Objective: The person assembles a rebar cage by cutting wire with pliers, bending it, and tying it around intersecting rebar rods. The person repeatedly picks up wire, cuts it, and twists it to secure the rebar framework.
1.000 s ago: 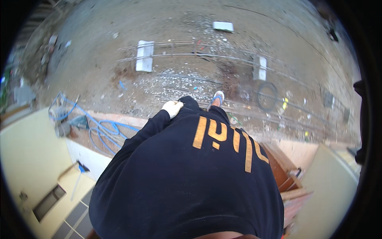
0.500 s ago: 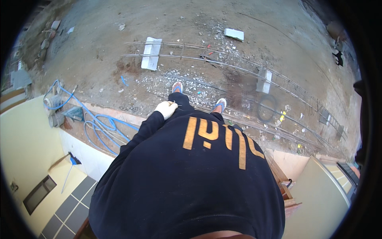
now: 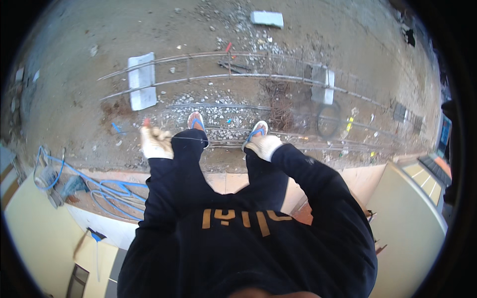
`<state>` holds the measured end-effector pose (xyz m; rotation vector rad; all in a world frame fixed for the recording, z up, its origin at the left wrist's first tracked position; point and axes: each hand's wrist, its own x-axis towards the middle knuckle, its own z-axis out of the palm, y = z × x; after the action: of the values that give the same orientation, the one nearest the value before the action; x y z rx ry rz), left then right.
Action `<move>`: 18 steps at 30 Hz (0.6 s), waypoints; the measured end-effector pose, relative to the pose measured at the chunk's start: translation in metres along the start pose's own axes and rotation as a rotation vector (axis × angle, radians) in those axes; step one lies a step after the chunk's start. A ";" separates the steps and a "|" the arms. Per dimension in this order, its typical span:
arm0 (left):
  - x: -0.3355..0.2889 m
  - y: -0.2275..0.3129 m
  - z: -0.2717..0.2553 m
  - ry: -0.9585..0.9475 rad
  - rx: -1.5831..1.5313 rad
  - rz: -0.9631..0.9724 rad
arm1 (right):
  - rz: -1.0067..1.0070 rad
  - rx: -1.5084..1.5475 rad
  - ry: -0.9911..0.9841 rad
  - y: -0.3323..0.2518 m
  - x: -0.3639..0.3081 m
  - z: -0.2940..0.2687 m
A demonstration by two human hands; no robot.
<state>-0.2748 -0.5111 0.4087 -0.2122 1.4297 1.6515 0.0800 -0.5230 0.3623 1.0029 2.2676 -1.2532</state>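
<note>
My left hand (image 3: 158, 142), in a pale work glove, is raised in front of my left knee with its fingers curled and a reddish fingertip pointing up. A thin wire (image 3: 188, 138) runs from it toward the right, across my dark trouser leg. My right hand (image 3: 264, 146), gloved too, is closed over my right knee; what it holds, if anything, is hidden. Beyond my feet lies a long rebar cage (image 3: 208, 77), resting on a white block (image 3: 142, 82) at the left and another pale block (image 3: 324, 85) at the right.
Loose steel bars (image 3: 298, 142) lie along the ground by my sandals. A bundle of rusty wire (image 3: 279, 107) and a wire coil (image 3: 329, 120) are near the cage. Blue hose (image 3: 112, 191) is looped at the left. Another white block (image 3: 267, 19) lies farther out.
My left hand has moved left and turned its fingers upward. My right hand has come into view over my right knee. My torso has leaned back, showing both legs.
</note>
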 end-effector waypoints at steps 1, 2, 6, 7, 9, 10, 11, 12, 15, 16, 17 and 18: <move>0.020 -0.008 0.011 0.068 -0.005 0.047 | -0.102 -0.113 -0.073 0.014 0.035 0.012; 0.037 -0.015 0.022 0.006 0.122 0.196 | -0.087 -0.058 -0.115 0.022 0.071 0.027; 0.083 -0.034 0.052 -0.345 0.603 0.593 | -0.316 0.304 -0.055 0.034 0.163 0.090; 0.093 -0.046 0.056 -0.384 0.687 0.568 | -0.407 0.195 0.150 0.043 0.164 0.106; 0.104 -0.070 0.051 -0.507 0.635 0.392 | -0.401 0.236 0.166 0.083 0.164 0.128; 0.113 -0.090 0.045 -0.473 0.644 0.412 | -0.298 0.223 0.005 0.117 0.161 0.135; 0.122 -0.111 0.036 -0.445 0.587 0.412 | -0.171 0.208 -0.207 0.154 0.151 0.141; 0.131 -0.132 0.026 -0.449 0.647 0.445 | -0.030 0.103 -0.270 0.198 0.134 0.146; 0.155 -0.186 -0.006 -0.397 0.733 0.530 | 0.164 -0.060 -0.249 0.330 0.071 0.152; 0.163 -0.198 -0.012 -0.399 0.746 0.576 | 0.349 -0.178 -0.334 0.370 0.054 0.154; 0.170 -0.209 -0.017 -0.400 0.722 0.636 | 0.559 -0.301 -0.309 0.405 0.035 0.156; 0.179 -0.218 -0.017 -0.440 0.723 0.656 | 0.700 -0.366 -0.275 0.435 0.015 0.156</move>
<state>-0.2290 -0.4537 0.1357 1.0565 1.7242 1.4020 0.3832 -0.4938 0.0150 1.2311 1.6249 -0.6052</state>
